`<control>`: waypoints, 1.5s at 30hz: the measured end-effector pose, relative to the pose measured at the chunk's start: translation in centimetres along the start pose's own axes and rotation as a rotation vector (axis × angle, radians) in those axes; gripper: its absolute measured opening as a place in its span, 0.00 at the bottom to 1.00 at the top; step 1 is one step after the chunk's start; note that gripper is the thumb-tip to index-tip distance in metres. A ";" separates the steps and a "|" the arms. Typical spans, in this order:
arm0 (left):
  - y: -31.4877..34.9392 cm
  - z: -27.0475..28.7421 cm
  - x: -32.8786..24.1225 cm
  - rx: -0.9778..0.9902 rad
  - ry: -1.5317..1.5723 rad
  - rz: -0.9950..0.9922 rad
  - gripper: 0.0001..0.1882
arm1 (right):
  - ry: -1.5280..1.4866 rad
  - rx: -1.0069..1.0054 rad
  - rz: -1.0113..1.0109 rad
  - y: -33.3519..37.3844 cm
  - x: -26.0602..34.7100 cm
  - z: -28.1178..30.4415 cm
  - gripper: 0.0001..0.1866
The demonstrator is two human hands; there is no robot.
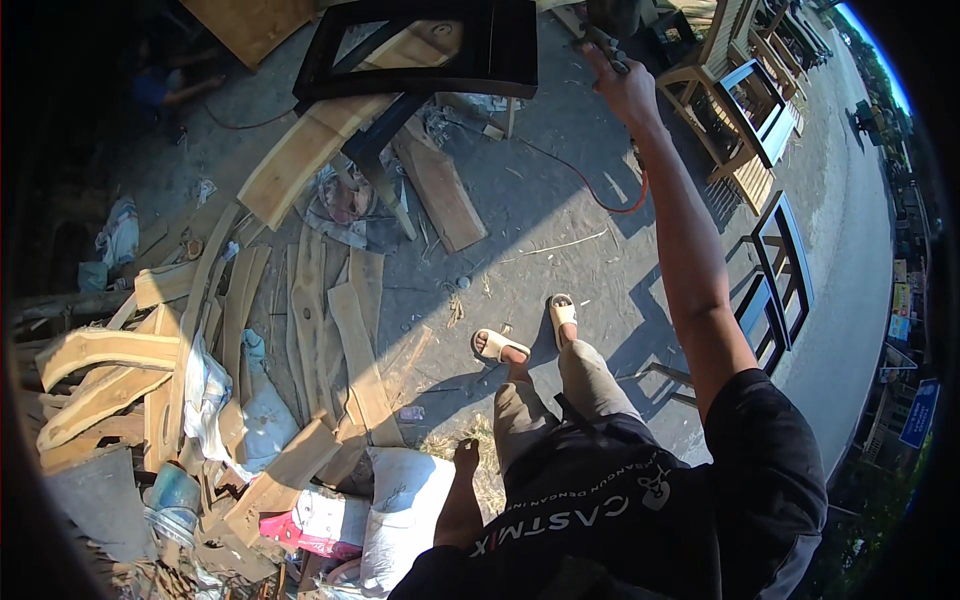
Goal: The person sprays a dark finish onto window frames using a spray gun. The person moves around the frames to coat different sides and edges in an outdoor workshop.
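My right arm reaches far ahead, and my right hand (pixel 628 88) is closed around the handle of a spray gun (pixel 606 45). A dark cup-like part shows above the gun at the upper rim. A thin red hose (pixel 625 209) runs over the ground and rises behind my right forearm. Left of the gun stands a black-painted wooden frame (pixel 515 50) with open panels, apart from my hand. My left hand (pixel 467 454) hangs low beside my left leg, nearest a white sack (pixel 405 505); its fingers are too small and dark to read.
Loose planks (pixel 360 350) and offcuts cover the ground at left. Bare wooden chairs (pixel 715 70) stand at upper right, and black frames (pixel 785 260) stand along the road (pixel 835 250). Another person (pixel 155 85) crouches in shade at far left. A broad board (pixel 440 185) lies ahead.
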State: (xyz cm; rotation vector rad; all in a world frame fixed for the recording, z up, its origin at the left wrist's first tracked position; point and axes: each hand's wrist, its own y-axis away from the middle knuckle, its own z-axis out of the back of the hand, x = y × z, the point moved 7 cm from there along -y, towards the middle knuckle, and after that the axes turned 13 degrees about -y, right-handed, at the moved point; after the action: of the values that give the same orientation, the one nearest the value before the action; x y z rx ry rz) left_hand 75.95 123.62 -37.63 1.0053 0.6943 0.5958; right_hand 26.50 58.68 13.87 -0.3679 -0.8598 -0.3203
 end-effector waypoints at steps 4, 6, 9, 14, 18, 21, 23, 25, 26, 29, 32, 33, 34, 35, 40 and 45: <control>0.9 2.5 -6.1 -0.019 -0.020 -0.050 0.25 | -0.055 0.162 -0.168 2.4 -3.2 1.7 0.34; 1.6 3.1 -7.5 -0.021 0.117 -0.060 0.23 | -0.091 0.218 -0.200 4.7 -3.5 2.6 0.34; 1.3 5.0 -10.1 -0.041 -0.043 -0.102 0.20 | -0.127 0.299 -0.215 4.6 -4.0 2.7 0.34; 1.7 7.9 -14.1 -0.139 0.100 -0.034 0.20 | -0.155 0.344 -0.115 -1.3 -3.4 0.1 0.36; 3.5 7.6 -16.4 -0.198 0.276 0.050 0.19 | -0.119 0.325 -0.019 -10.5 -4.8 -1.2 0.35; 5.5 5.3 -18.4 -0.183 0.311 0.135 0.19 | -0.154 0.314 -0.002 -15.7 -5.0 -1.5 0.36; 6.5 2.8 -20.3 -0.121 0.319 0.176 0.14 | -0.144 0.259 0.143 -18.4 -4.4 -1.3 0.36; 7.6 1.4 -23.6 -0.055 0.328 0.199 0.16 | -0.139 0.280 0.113 -20.2 -5.8 -1.5 0.36; 7.8 0.7 -24.4 -0.059 0.338 0.211 0.16 | -0.143 0.300 0.090 -20.9 -5.8 -1.8 0.35; 7.7 -0.8 -26.8 -0.056 0.424 0.194 0.14 | -0.193 0.472 -0.030 -19.9 -6.6 -1.9 0.35; 7.3 -0.8 -28.7 -0.078 0.483 0.110 0.17 | -0.273 0.623 -0.055 -17.0 -5.2 -0.9 0.34; 7.1 -0.7 -29.2 -0.034 0.458 0.203 0.17 | -0.273 0.625 -0.053 -16.4 -5.2 -0.4 0.34; 7.1 -0.1 -30.0 -0.042 0.410 0.213 0.17 | -0.311 0.687 -0.060 -15.5 -5.3 -0.4 0.33; 7.3 0.8 -31.1 -0.051 0.359 0.221 0.17 | -0.351 0.746 -0.068 -14.8 -5.6 -0.7 0.32; 6.7 2.4 -32.7 -0.099 0.377 0.193 0.15 | -0.317 0.884 -0.087 -13.4 -6.5 -0.3 0.28; 6.0 3.0 -34.6 -0.136 0.366 0.192 0.15 | -0.294 0.695 -0.002 -16.4 -6.6 0.3 0.28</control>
State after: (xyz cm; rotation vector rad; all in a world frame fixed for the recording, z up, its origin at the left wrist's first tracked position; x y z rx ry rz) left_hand 55.20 99.32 -22.69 0.8484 0.8709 0.9982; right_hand 15.41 45.04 11.88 0.2409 -1.1975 0.0455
